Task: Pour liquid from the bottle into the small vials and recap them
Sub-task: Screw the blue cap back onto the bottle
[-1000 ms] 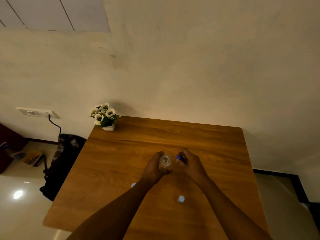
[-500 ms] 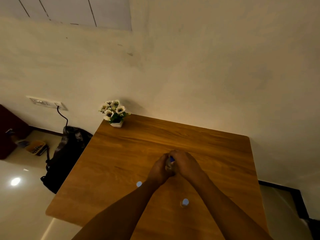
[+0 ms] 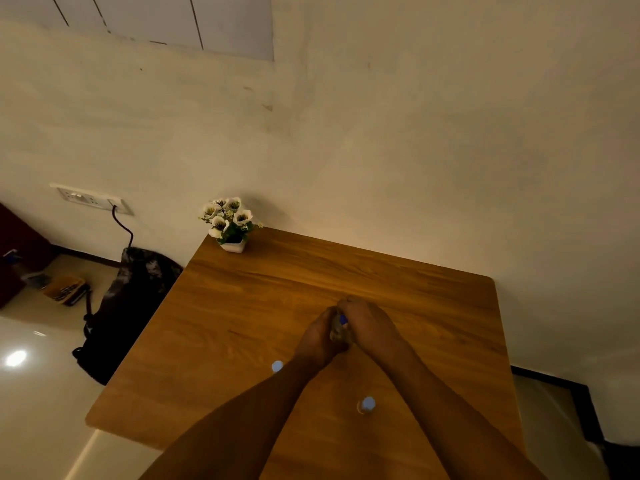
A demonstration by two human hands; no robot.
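Compared with one second earlier, the two hands, then slightly apart with the clear bottle and its blue cap both exposed, are now pressed together: the left hand is wrapped around the bottle's body, and the right hand is closed over its top, leaving only a sliver of blue cap and clear wall visible between them. The bottle stands on the wooden table, right of centre. One white-capped vial stands upright between the forearms, nearer the front edge; a second white cap shows just beside the left wrist, its vial body not discernible. The tabletop is smooth, grain-patterned wood with rounded corners; broad bare surface lies left of and beyond the hands. A small white pot of artificial flowers occupies the far-left corner against the plain wall. A dark backpack rests on the glossy floor beside the table's left edge.
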